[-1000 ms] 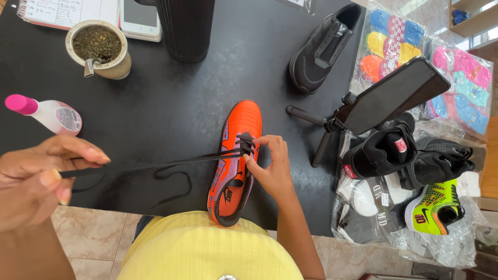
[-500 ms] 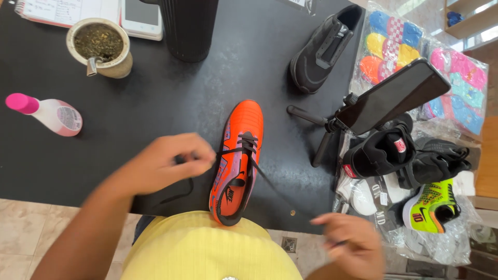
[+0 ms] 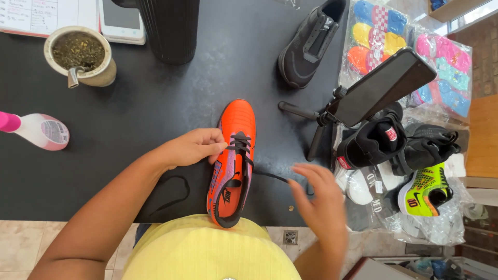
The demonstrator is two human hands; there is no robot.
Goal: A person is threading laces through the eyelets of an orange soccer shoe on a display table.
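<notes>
An orange shoe with a purple side and a black lace lies toe away from me on the black table, just in front of my yellow shirt. My left hand reaches in from the left. Its fingertips are pinched at the shoe's left eyelet row, where the lace comes out. A loop of that lace trails on the table under my forearm. My right hand is blurred, right of the shoe, fingers spread and holding nothing. The lace's right end lies loose on the table beside it.
A gourd cup, pink-capped bottle and ribbed black cylinder stand to the left and back. A black shoe lies at the back. A phone on a small tripod, coloured sock packs and bagged shoes crowd the right.
My right hand let go of the lace end and rose back toward the shoe. The left hand moved right onto the eyelets. The lace's right end now lies slack.
</notes>
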